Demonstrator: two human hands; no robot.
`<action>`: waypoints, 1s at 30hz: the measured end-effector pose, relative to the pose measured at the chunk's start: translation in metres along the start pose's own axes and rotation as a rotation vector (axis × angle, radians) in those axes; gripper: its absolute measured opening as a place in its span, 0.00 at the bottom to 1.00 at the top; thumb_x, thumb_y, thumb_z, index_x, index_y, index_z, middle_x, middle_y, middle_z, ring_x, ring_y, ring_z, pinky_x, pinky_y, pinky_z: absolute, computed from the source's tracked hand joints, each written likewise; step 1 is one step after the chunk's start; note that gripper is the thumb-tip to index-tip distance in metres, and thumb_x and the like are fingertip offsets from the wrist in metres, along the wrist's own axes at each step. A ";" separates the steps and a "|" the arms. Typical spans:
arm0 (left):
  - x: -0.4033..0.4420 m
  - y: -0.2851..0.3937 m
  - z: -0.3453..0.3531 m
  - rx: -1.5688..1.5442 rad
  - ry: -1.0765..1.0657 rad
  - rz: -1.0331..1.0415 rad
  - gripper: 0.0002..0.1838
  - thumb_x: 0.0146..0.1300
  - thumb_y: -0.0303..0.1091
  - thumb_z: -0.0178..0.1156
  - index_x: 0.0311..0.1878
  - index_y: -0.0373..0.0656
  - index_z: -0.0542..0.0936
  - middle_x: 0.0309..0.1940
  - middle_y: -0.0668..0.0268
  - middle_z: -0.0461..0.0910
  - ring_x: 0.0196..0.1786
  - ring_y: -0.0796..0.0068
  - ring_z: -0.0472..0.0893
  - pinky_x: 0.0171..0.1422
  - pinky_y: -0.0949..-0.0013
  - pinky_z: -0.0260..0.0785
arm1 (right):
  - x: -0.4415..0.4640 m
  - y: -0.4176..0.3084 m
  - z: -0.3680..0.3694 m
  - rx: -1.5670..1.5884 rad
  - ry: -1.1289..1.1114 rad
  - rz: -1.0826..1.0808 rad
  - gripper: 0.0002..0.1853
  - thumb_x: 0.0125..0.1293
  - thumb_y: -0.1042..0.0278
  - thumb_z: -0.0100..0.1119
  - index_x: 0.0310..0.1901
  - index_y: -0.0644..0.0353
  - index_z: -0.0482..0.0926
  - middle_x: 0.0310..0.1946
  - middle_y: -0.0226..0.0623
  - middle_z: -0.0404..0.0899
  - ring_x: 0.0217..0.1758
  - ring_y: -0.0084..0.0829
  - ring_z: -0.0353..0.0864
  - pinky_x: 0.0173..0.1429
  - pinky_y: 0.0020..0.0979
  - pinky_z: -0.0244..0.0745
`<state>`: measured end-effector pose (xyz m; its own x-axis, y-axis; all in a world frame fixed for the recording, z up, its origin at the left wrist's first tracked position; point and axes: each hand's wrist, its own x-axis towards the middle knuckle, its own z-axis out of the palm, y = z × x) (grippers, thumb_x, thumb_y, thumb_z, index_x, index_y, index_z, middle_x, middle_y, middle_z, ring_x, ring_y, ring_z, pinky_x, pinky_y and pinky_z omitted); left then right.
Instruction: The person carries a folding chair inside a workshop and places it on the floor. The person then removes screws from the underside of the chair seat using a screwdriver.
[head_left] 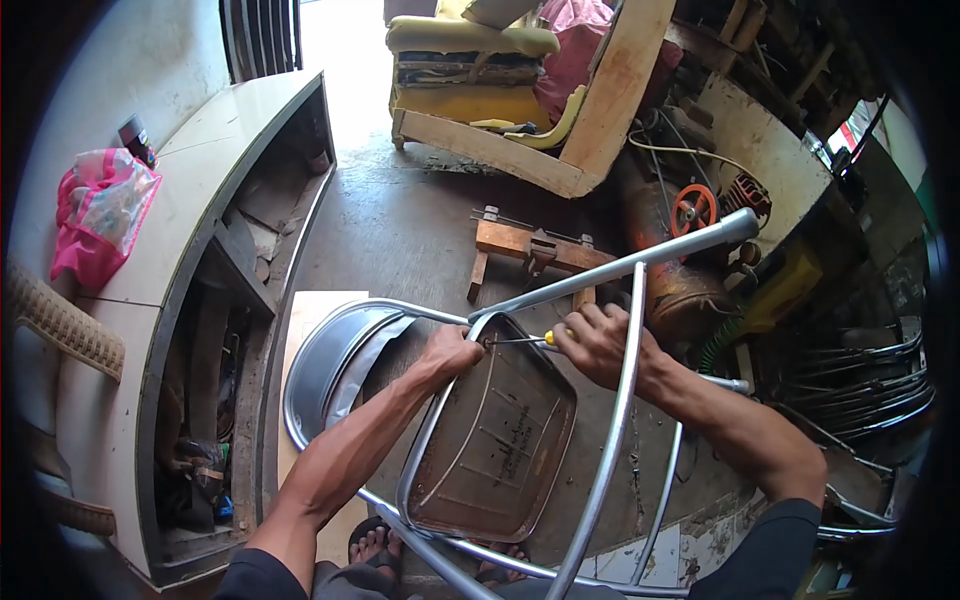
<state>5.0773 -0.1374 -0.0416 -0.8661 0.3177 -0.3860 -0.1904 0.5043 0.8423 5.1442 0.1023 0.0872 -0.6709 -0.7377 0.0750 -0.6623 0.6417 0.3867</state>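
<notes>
A metal chair frame (622,400) of silver tubes lies tipped over in front of me, with its rusty brown seat pan (500,440) facing up and its curved grey backrest (335,350) to the left. My right hand (600,345) is closed around the yellow handle of a screwdriver (520,341). The shaft points left, and its tip meets the top left corner of the seat pan. Close to that tip, my left hand (452,352) is closed at the pan's edge; what its fingers hold, if anything, is hidden.
A worn sofa frame (480,100) stands ahead, with a wooden clamp stand (510,240) before it. At right are a rusty compressor tank (680,290) and stacked metal chair frames (860,400). A tiled counter (130,330) with open shelves runs along the left, holding a pink bag (95,220).
</notes>
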 end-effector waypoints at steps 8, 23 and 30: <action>0.000 -0.001 0.001 -0.057 -0.025 0.026 0.15 0.52 0.34 0.59 0.40 0.37 0.86 0.28 0.58 0.82 0.33 0.67 0.81 0.41 0.62 0.71 | -0.004 0.007 -0.004 0.394 -0.369 0.247 0.15 0.68 0.57 0.59 0.38 0.65 0.78 0.44 0.55 0.84 0.45 0.51 0.87 0.54 0.48 0.80; -0.003 0.002 -0.001 -0.045 -0.017 0.014 0.16 0.50 0.33 0.60 0.40 0.34 0.86 0.28 0.55 0.83 0.34 0.64 0.83 0.42 0.62 0.72 | -0.011 0.000 -0.001 0.027 -0.012 -0.046 0.08 0.61 0.70 0.59 0.38 0.65 0.80 0.32 0.43 0.78 0.32 0.40 0.86 0.39 0.42 0.83; -0.003 0.004 -0.002 -0.047 -0.041 -0.025 0.16 0.49 0.32 0.60 0.40 0.34 0.85 0.31 0.60 0.82 0.37 0.70 0.80 0.46 0.66 0.70 | 0.001 0.006 -0.003 0.696 -0.528 0.505 0.15 0.70 0.58 0.59 0.48 0.62 0.77 0.32 0.50 0.83 0.36 0.45 0.86 0.41 0.46 0.81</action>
<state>5.0785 -0.1385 -0.0365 -0.8416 0.3385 -0.4209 -0.2335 0.4747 0.8486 5.1409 0.1048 0.0926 -0.8766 -0.2670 -0.4004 -0.1942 0.9575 -0.2133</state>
